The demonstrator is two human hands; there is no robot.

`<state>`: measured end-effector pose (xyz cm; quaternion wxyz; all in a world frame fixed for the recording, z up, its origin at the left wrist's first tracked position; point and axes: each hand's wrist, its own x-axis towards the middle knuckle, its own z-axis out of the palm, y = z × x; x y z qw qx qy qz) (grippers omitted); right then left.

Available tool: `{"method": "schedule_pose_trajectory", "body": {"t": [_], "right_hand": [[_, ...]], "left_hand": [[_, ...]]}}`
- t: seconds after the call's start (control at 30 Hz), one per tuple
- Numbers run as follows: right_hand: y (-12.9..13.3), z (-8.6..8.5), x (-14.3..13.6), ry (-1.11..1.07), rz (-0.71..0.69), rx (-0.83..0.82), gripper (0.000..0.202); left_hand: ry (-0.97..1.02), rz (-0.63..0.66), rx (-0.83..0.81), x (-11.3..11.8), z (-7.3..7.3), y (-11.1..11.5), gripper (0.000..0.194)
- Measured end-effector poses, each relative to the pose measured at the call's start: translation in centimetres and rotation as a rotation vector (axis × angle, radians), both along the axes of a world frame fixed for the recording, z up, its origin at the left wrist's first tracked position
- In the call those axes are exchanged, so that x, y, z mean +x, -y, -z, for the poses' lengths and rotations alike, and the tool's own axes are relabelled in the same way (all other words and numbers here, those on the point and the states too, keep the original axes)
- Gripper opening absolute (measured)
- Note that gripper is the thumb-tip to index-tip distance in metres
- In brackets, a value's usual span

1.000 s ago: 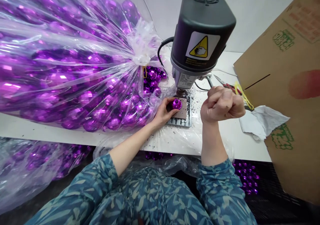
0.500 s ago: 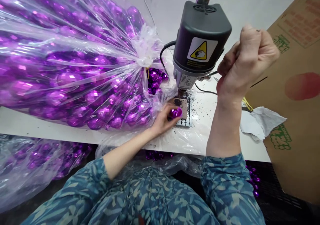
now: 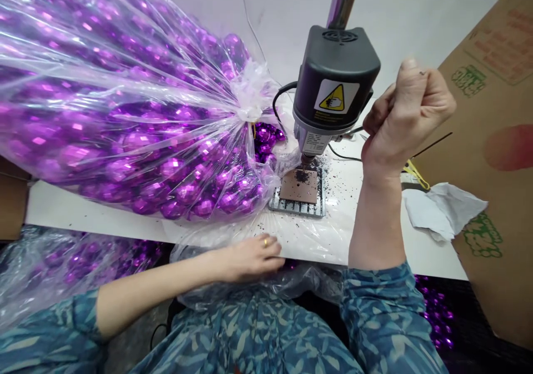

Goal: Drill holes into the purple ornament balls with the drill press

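My left hand (image 3: 255, 256) is at the front edge of the table, over a clear plastic bag (image 3: 308, 278). Its fingers curl downward, and their tips and anything in them are hidden; a bit of purple shows beside them. My right hand (image 3: 410, 110) is raised in a fist to the right of a small drill press (image 3: 337, 77), closed round the end of its lever (image 3: 355, 132). Under the drill, a brown board (image 3: 297, 188) with a small hole and dark shavings lies on a slotted metal base (image 3: 297, 210). No ball rests on the board.
A big tied clear bag of purple faceted balls (image 3: 141, 141) fills the left of the white table (image 3: 104, 213). Loose purple balls (image 3: 266, 141) lie behind its knot. At right are a crumpled white paper (image 3: 441, 210) and a tall cardboard box (image 3: 495, 196).
My left hand has moved away from the board, toward me and down to the table edge; the purple ball it held there is out of sight. My right hand stays at the lever.
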<state>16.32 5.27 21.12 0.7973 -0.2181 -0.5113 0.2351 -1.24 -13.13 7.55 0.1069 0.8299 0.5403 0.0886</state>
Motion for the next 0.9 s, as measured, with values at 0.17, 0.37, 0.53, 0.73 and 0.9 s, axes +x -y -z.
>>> {"method": "schedule_pose_trajectory", "body": {"t": [0.17,0.37,0.53,0.73,0.9], "right_hand": [[0.0,0.2,0.1,-0.02,-0.021,0.007,0.045],[0.1,0.3,0.1,0.005,-0.008,0.013,0.049],[0.1,0.3,-0.1,0.025,0.037,0.006,0.058],[0.3,0.6,-0.1,0.069,0.07,-0.05,0.06],[0.2,0.8,0.0,0.073,0.065,-0.063,0.06]], "left_hand": [[-0.014,-0.227,0.038,-0.4,-3.9,-11.8,0.037],[-0.28,-0.388,-0.204,-0.5,-3.6,-19.8,0.039],[-0.229,-0.372,-0.182,-1.1,-1.5,-20.2,0.046],[0.691,-0.281,0.136,-2.9,-2.1,-18.3,0.04],[1.391,-0.204,-0.198,-1.7,-3.5,-12.7,0.036]]}}
